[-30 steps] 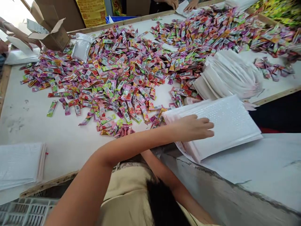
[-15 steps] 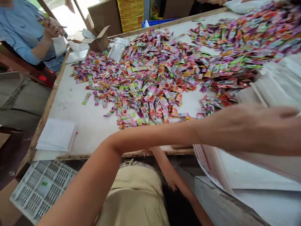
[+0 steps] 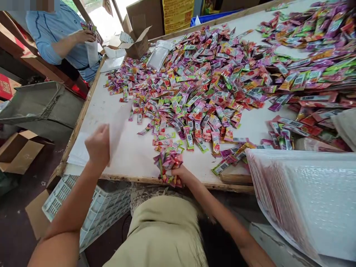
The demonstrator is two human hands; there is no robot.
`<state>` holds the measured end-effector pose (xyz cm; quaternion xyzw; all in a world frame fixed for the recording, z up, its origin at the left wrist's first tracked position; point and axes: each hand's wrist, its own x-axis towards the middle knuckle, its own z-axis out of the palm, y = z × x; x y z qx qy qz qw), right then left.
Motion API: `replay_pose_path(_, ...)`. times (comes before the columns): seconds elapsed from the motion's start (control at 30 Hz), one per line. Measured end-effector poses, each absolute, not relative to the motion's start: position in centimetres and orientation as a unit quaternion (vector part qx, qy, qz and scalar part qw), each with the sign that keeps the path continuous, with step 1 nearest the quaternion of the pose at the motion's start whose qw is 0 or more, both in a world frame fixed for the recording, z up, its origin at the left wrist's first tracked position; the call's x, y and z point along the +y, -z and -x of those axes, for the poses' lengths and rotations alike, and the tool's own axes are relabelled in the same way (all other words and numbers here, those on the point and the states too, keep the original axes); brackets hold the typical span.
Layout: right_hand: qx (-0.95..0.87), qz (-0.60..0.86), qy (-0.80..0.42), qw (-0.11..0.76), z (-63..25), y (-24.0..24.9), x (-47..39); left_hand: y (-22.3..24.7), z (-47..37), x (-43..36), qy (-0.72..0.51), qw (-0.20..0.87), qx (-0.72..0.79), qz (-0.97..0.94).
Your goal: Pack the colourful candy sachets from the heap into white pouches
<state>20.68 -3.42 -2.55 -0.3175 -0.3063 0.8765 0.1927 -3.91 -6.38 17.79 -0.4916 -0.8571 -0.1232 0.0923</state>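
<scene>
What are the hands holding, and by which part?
Right hand: a sachet bunch, by its right side. Left hand: apparently a white envelope, too blurred to place the grip.

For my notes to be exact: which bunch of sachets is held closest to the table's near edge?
The bunch in the wearer's right hand, at that edge; the co-worker's bunch is farther off, beyond the table's left side.

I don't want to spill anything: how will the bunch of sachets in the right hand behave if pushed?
The bunch of sachets would likely splay, as its separate pieces jut from the right hand at odd angles. Their shine suggests they may slip. Single ones seem unlikely to roll: some loose sachets on the table lie flat.
</scene>
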Motion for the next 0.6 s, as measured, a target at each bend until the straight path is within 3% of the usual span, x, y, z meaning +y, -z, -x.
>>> replay_pose_path(0.17, -0.297, 0.404, -0.842, 0.202, -17.1, 2.4, 2.5, -10.0, 1.0, -9.5, -0.06, -0.026, -0.822, 0.566)
replay_pose_path(0.27, -0.315, 0.449, -0.804, 0.229, -18.9, 1.7, 6.2, -4.1, -0.4, -9.1, -0.098, -0.12, -0.818, 0.554)
replay_pose_path(0.37, -0.477, 0.472, -0.714, 0.2, -21.5, 0.5, 6.3, 0.0, -1.9, -8.0, -0.064, -0.165, -0.827, 0.534)
replay_pose_path(0.5, -0.717, 0.366, -0.555, 0.207, -21.7, -0.7, 2.8, 2.1, -2.7, -7.0, 0.038, -0.195, -0.827, 0.526)
replay_pose_path(0.6, -0.846, 0.328, -0.399, 0.132, -20.1, -0.7, 1.0, 2.9, -1.4, -6.9, 0.173, -0.267, -0.794, 0.518)
